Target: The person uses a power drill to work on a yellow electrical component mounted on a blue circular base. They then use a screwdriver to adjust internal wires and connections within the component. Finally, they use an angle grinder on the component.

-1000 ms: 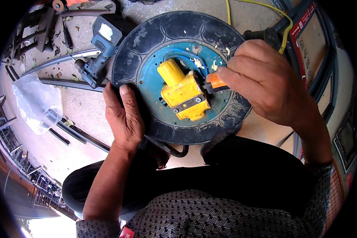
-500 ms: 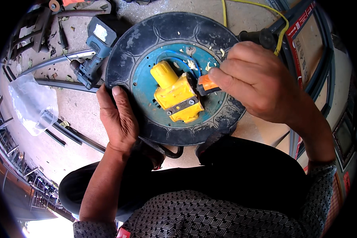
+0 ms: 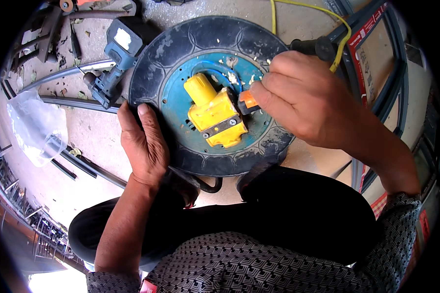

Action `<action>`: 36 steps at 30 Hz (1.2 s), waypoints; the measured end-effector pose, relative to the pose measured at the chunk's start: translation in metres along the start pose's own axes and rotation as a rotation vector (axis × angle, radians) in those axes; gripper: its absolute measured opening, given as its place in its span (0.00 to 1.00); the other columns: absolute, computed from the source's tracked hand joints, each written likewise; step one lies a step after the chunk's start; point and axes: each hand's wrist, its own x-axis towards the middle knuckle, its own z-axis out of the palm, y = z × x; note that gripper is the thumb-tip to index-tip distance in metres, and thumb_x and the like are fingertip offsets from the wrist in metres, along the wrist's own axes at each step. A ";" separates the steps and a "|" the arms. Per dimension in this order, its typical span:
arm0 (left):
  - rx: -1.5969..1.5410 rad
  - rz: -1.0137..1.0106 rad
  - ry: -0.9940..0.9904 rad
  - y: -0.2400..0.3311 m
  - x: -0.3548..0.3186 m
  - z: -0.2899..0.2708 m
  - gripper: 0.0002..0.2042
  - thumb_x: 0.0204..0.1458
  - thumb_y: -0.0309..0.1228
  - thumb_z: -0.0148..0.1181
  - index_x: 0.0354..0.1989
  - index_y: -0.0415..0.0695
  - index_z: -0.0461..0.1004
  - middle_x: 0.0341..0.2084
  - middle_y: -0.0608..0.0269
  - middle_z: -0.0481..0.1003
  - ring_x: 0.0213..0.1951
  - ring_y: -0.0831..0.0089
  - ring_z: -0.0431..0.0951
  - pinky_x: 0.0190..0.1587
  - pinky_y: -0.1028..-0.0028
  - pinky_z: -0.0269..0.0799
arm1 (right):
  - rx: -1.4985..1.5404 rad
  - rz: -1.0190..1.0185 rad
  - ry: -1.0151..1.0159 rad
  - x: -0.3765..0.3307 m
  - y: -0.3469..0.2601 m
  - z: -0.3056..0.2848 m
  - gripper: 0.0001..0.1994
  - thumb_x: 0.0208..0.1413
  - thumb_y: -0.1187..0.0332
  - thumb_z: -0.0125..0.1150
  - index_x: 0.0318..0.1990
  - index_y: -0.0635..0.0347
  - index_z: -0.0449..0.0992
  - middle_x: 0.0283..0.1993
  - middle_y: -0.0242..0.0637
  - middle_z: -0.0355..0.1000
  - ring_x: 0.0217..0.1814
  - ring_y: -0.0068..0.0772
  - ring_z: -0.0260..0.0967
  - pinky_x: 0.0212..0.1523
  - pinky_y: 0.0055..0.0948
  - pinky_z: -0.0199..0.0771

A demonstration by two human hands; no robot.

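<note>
my left hand (image 3: 144,146) lies flat, fingers together, pinning the reel (image 3: 210,93) steady; my right hand (image 3: 308,105) clamps the orange screwdriver (image 3: 248,101) against the yellow box (image 3: 215,115).

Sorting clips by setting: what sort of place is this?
Likely an outdoor worksite or workshop yard: bare concrete ground, loose metal bars, a cordless power tool, and a cable reel being worked on.

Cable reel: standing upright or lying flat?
Lying flat. The cable reel shows its full round face to the downward camera, yellow housing on top; the left hand presses its rim.
</note>
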 end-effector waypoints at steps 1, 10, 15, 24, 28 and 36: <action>-0.003 0.002 0.005 -0.002 0.000 -0.001 0.15 0.74 0.38 0.45 0.58 0.39 0.66 0.44 0.63 0.73 0.47 0.78 0.68 0.53 0.78 0.64 | 0.000 0.003 -0.016 0.001 0.000 -0.002 0.13 0.47 0.76 0.69 0.41 0.74 0.81 0.34 0.43 0.75 0.39 0.38 0.73 0.36 0.35 0.76; -0.009 0.008 -0.001 -0.002 0.000 -0.002 0.14 0.75 0.37 0.43 0.55 0.40 0.68 0.42 0.65 0.72 0.45 0.79 0.66 0.52 0.79 0.64 | -0.085 0.042 -0.108 0.003 -0.008 -0.013 0.09 0.48 0.74 0.67 0.37 0.68 0.79 0.31 0.37 0.70 0.39 0.35 0.71 0.40 0.33 0.75; -0.011 0.025 -0.020 -0.001 0.000 -0.002 0.14 0.75 0.36 0.43 0.57 0.40 0.67 0.43 0.64 0.73 0.46 0.78 0.67 0.54 0.77 0.64 | -0.102 0.034 0.004 -0.004 -0.009 -0.004 0.09 0.49 0.71 0.66 0.37 0.66 0.80 0.30 0.35 0.68 0.41 0.35 0.71 0.40 0.33 0.75; -0.025 0.015 -0.010 0.000 0.000 -0.001 0.15 0.75 0.36 0.43 0.59 0.39 0.66 0.47 0.60 0.74 0.49 0.76 0.69 0.57 0.75 0.65 | 0.008 0.086 -0.052 0.002 -0.005 -0.013 0.12 0.47 0.76 0.67 0.41 0.71 0.81 0.36 0.42 0.75 0.43 0.41 0.74 0.44 0.39 0.77; -0.001 0.084 0.017 -0.004 0.002 0.001 0.14 0.75 0.36 0.44 0.57 0.40 0.67 0.44 0.63 0.73 0.46 0.78 0.68 0.54 0.77 0.65 | -0.025 0.134 -0.068 0.002 -0.010 -0.014 0.12 0.48 0.75 0.67 0.41 0.71 0.81 0.36 0.42 0.75 0.44 0.41 0.74 0.45 0.39 0.76; -0.047 0.075 0.009 -0.002 0.001 0.001 0.12 0.74 0.37 0.45 0.53 0.40 0.68 0.37 0.69 0.70 0.41 0.82 0.65 0.48 0.81 0.64 | -0.062 0.092 -0.106 0.001 -0.011 -0.007 0.10 0.47 0.75 0.66 0.38 0.70 0.79 0.33 0.42 0.72 0.42 0.40 0.72 0.41 0.37 0.75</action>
